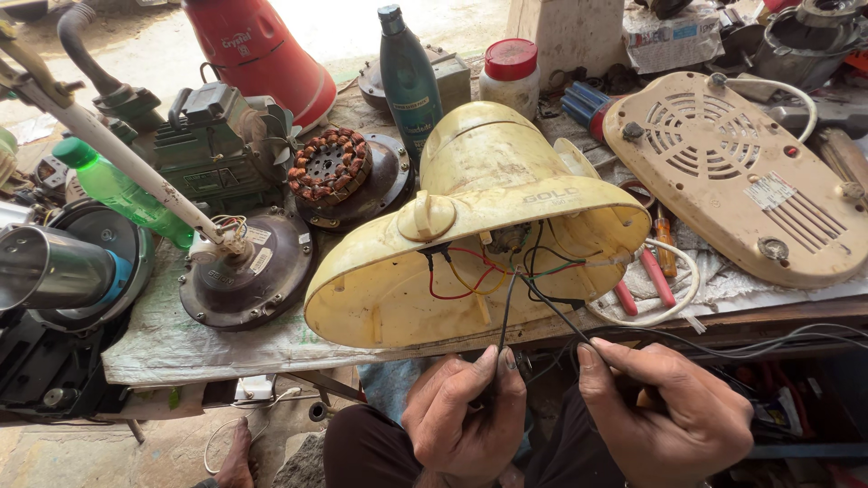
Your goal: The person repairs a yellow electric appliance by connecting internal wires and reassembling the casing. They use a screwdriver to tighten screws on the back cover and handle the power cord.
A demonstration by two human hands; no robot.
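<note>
A yellowed plastic fan base housing [488, 208] lies tipped toward me on the bench, its open underside showing red, yellow, green and black wires [470, 271]. Two black wires [542, 307] run out of it down to my hands. My left hand [466, 411] pinches one black wire between thumb and fingers just below the bench edge. Beside it, my right hand [665, 407] is closed on the other black wire, with what looks like a small tool in the palm.
A cream bottom cover plate [732, 172] with vents lies at right. Red-handled pliers [637, 280] and a white cord rest beside the housing. A copper-wound stator [330, 167], a ceiling fan motor with rod [244, 262], a green bottle [117, 190], a dark bottle [409, 81] and a red-lidded jar [509, 77] crowd the bench.
</note>
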